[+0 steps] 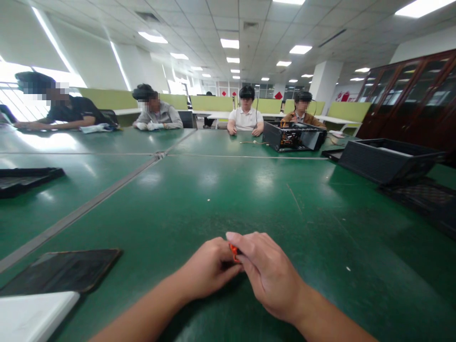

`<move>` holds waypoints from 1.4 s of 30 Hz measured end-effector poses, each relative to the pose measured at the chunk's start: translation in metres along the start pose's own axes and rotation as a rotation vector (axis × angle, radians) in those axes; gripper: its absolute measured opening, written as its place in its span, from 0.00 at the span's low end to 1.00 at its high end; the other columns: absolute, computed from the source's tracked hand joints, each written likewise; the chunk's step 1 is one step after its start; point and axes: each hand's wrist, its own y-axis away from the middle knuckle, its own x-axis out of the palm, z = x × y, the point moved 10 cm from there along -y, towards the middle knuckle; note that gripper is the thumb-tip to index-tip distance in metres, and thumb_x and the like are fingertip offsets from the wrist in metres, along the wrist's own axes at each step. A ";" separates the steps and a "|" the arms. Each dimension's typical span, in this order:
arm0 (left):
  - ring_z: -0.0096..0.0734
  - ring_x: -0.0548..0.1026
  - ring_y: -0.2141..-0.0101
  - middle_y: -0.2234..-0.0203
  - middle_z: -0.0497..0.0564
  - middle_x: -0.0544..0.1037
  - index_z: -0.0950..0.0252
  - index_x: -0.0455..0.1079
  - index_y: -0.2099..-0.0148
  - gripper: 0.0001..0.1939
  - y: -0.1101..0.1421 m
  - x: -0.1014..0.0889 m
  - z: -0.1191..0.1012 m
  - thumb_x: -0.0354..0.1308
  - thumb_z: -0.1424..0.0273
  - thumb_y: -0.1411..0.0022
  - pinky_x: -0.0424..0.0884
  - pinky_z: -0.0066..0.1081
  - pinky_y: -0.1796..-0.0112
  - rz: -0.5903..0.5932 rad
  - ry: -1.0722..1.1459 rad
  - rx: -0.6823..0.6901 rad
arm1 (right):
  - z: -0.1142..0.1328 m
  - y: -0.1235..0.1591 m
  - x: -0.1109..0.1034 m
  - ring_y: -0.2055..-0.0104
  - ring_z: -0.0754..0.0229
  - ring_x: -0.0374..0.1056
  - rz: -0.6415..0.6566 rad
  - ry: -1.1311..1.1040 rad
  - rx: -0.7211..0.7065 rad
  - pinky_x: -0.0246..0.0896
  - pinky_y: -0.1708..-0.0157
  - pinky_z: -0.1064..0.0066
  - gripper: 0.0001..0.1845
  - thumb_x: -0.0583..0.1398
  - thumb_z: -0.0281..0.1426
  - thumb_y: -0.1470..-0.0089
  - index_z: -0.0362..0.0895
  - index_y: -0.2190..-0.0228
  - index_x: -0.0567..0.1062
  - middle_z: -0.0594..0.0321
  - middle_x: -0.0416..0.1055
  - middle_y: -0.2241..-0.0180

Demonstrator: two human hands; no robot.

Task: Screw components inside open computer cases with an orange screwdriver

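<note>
Two bare hands meet low in the centre of the view, above a glossy green tabletop (249, 185); a small orange piece (234, 251) with a dark part sits where their fingers come together, mostly covered, its exact kind too hidden to name. The right hand (274, 273) pinches it between thumb and index finger, the other fingers folded close together; the left hand (212, 266) is half curled with its thumb reaching toward the piece, its fingertips hidden behind the right hand, so whether it also grips cannot be told.

At the lower left lies a dark flat panel (67, 270), with a white slab (35, 313) just in front of it, both well apart from the hands; a black tray-like part (30, 179) lies farther back at the left edge. Across the table stands an opened computer case (294, 137) with orange wires inside; to the right is a black case shell (388, 161); four people wearing dark headgear sit along the far side.
</note>
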 end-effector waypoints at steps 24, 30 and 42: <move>0.26 0.72 0.76 0.79 0.48 0.76 0.65 0.72 0.72 0.16 -0.001 0.002 -0.004 0.53 0.68 0.31 0.65 0.27 0.71 -0.036 -0.103 0.047 | -0.001 0.002 0.007 0.59 0.56 0.70 0.034 0.002 -0.002 0.68 0.59 0.60 0.29 0.53 0.22 0.35 0.50 0.36 0.58 0.58 0.75 0.57; 0.27 0.75 0.73 0.77 0.47 0.78 0.63 0.73 0.69 0.12 0.000 -0.014 -0.009 0.55 0.71 0.32 0.65 0.28 0.68 -0.159 -0.130 0.065 | 0.003 0.004 -0.007 0.55 0.57 0.71 -0.104 -0.065 -0.065 0.69 0.55 0.59 0.34 0.54 0.19 0.37 0.53 0.35 0.56 0.58 0.75 0.54; 0.28 0.75 0.73 0.77 0.48 0.78 0.64 0.74 0.69 0.13 0.001 0.002 0.001 0.55 0.68 0.32 0.67 0.28 0.68 -0.013 -0.081 0.060 | -0.004 0.003 0.009 0.57 0.56 0.70 0.042 -0.049 0.015 0.68 0.56 0.59 0.31 0.53 0.21 0.37 0.52 0.36 0.58 0.59 0.75 0.56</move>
